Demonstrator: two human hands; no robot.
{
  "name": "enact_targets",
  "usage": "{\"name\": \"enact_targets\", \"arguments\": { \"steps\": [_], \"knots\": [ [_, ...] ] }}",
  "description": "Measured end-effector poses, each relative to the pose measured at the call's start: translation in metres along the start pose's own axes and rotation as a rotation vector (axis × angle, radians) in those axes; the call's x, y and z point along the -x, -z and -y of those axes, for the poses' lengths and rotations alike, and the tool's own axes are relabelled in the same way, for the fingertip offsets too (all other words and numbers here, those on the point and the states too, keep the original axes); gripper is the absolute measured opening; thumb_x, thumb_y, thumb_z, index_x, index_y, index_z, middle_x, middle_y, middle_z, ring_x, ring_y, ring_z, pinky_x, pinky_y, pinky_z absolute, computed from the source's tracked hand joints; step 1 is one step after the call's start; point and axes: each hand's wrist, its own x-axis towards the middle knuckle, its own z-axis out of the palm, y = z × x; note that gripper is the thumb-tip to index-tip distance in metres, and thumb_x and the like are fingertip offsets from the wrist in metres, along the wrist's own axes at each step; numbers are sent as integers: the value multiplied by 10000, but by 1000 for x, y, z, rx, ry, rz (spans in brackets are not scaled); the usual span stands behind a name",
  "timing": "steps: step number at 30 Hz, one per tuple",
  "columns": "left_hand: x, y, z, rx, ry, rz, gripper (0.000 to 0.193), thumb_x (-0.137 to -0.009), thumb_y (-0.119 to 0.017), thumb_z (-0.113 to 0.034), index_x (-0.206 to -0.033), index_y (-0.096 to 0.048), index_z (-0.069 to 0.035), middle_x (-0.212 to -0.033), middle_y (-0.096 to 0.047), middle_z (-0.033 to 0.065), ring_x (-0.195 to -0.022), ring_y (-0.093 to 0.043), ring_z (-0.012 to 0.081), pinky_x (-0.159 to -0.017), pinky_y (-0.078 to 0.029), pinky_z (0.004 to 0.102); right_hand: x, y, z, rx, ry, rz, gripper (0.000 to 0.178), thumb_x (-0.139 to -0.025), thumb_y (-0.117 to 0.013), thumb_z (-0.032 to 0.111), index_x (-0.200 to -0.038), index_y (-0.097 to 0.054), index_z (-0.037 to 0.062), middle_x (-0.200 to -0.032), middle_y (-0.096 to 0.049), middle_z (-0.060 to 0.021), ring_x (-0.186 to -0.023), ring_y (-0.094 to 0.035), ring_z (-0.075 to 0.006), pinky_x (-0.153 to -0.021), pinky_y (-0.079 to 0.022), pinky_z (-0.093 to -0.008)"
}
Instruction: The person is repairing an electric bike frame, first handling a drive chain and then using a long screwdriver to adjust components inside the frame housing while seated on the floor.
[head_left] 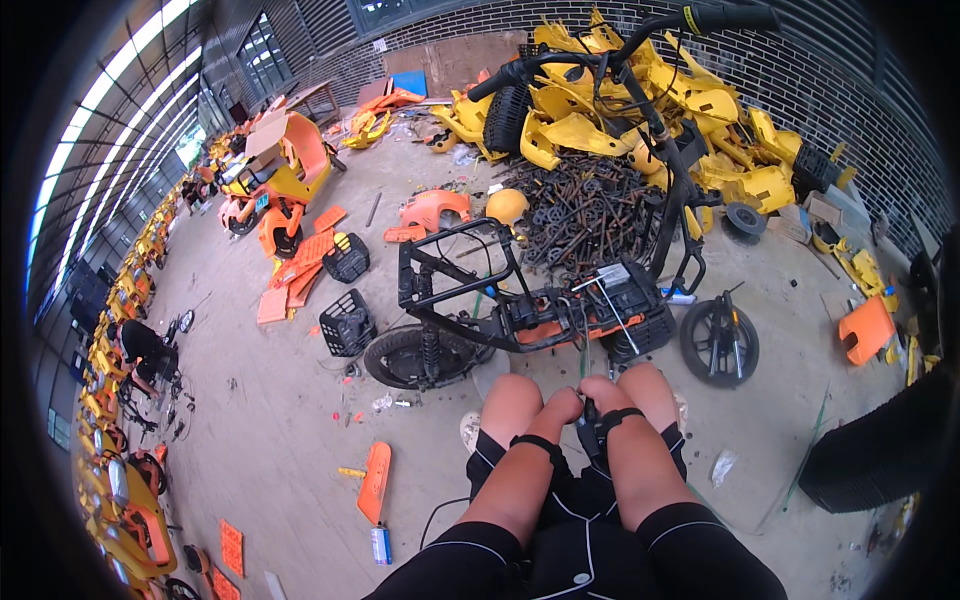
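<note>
My left hand (565,403) and my right hand (598,391) are close together between my knees, fingers curled in. A small dark object (588,425) shows between them; its kind is hidden by the hands. Just beyond stands a stripped black scooter frame (455,290), with its rear wheel (405,357) at the left and its handlebar (640,40) raised at the far right. Thin silver rods (615,300) lie across the frame's middle, over a dark box-like part (640,330). Beside the frame, a separate front wheel with its fork (719,342) rests on the floor.
Behind the frame lies a heap of dark metal parts (585,210), backed by piled yellow panels (570,100). Black baskets (347,322) and orange panels (295,270) are at the left. A dark ribbed stack (870,450) stands at the right. Another person (145,350) crouches far left.
</note>
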Motion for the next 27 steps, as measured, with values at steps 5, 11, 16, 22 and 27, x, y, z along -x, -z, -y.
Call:
{"name": "enact_targets", "arguments": {
  "steps": [5, 11, 16, 22, 27],
  "knots": [
    [-11, -6, -59, -251, -136, 177, 217, -779, -632, -159, -925, -758, -61, -1056, -693, 219, -986, -669, 369, -868, -532, 439, -76, 23, -73, 55, 121, -167, 360, -834, -525, 194, -1068, -677, -35, -1139, -663, -253, -1055, -648, -397, -858, -519, -442],
    [8, -6, 3, -268, 10, 252, 242, -731, -694, -157, -956, -769, -106, -1119, -689, 180, -1030, -668, 327, -889, -533, 410, 24, -33, -13, 182, 91, -30, 375, -888, -550, 260, -1092, -690, -22, -1097, -675, -261, -1051, -655, -406, -882, -527, -454],
    [4, -13, -36, -263, -58, 331, 313, -796, -705, -284, -1056, -753, -116, -1189, -662, 184, -1095, -626, 359, -939, -500, 407, -6, -7, -42, 381, 130, -211, 320, -887, -571, 199, -1067, -699, -32, -1122, -665, -274, -1095, -628, -426, -916, -522, -457],
    [3, -31, -34, -211, 10, 307, 373, -756, -715, -215, -1120, -737, -135, -1265, -635, 163, -1159, -613, 325, -965, -505, 389, 3, -11, -51, 317, 70, -276, 364, -896, -546, 158, -1194, -608, -43, -1189, -633, -288, -1144, -600, -432, -937, -518, -476],
    [-14, -40, -24, -290, 40, 598, 479, -796, -701, -243, -1267, -664, -162, -1380, -568, 138, -1262, -553, 303, -1024, -473, 394, 21, -7, -42, 264, 53, -276, 402, -938, -440, 106, -1305, -515, -39, -1257, -593, -303, -1183, -569, -458, -951, -514, -501]
  ]
}}
